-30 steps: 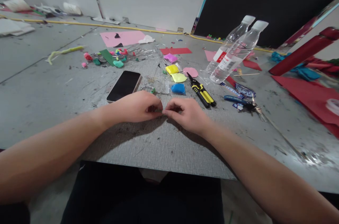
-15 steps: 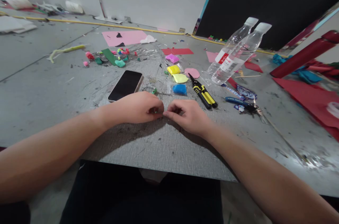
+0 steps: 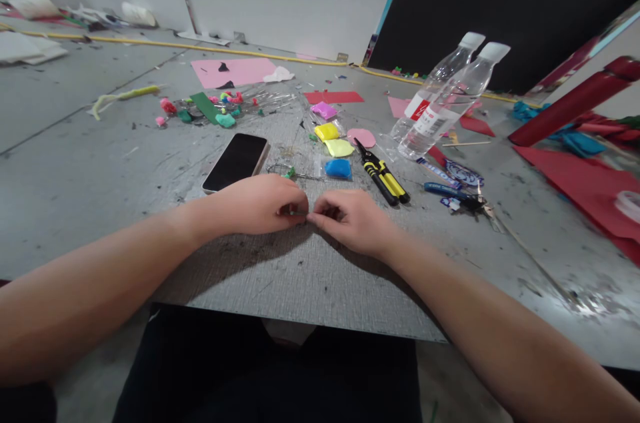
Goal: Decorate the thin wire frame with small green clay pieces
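Note:
My left hand [image 3: 270,204] is closed in a pinch just above the table's near part, a sliver of something thin and wire-like [image 3: 299,213] showing between its fingers. Fingertip to fingertip with it, my right hand [image 3: 350,217] pinches too; what lies in its fingers is too small to make out. Beyond my left wrist lies a black-screened phone [image 3: 237,163]. Behind the hands rests a bent wire with a green clay bit [image 3: 290,172]. A blue clay packet [image 3: 339,168] and black-and-yellow pliers [image 3: 384,177] lie past my right hand.
Yellow clay [image 3: 327,132], purple clay [image 3: 324,110] and a pink disc [image 3: 361,137] lie farther back. Two tilted plastic bottles [image 3: 440,106], a red cylinder [image 3: 575,103], keys [image 3: 487,209] and red sheets [image 3: 590,189] are at right. Wires with coloured clay [image 3: 235,103] lie back left.
Both hands stay pinched together at nearly the same spot. The thin piece at my left fingers shows slightly more now. The objects on the table look unmoved.

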`<state>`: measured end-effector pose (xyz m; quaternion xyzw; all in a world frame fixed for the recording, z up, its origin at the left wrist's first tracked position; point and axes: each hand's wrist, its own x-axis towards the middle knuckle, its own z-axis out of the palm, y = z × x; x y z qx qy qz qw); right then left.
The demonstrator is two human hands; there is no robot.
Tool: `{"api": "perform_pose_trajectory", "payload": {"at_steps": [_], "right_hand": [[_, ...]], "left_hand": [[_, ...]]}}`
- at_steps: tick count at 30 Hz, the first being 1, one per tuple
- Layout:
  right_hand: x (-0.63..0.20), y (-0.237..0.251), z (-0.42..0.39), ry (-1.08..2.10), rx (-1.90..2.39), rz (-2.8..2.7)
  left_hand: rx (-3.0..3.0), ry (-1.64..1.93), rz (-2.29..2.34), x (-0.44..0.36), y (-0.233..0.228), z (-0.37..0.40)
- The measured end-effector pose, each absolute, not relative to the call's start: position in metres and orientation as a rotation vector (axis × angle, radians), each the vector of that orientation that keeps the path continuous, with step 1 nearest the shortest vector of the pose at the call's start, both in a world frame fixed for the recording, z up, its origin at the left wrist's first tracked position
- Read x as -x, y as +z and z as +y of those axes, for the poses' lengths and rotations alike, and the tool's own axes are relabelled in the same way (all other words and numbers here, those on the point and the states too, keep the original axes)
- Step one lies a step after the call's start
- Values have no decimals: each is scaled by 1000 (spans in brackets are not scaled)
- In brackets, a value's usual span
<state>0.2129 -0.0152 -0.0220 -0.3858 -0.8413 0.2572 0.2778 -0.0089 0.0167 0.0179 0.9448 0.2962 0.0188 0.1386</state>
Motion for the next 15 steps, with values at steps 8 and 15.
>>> {"api": "perform_pose_trajectory", "payload": {"at_steps": [8, 15], "right_hand": [[-213, -22, -15, 662, 1064, -2327], [-214, -22, -15, 681, 1070, -2330]], "left_hand": [[-2755, 18, 880, 9, 19, 16], [-2765, 18, 870, 8, 20, 16]]}}
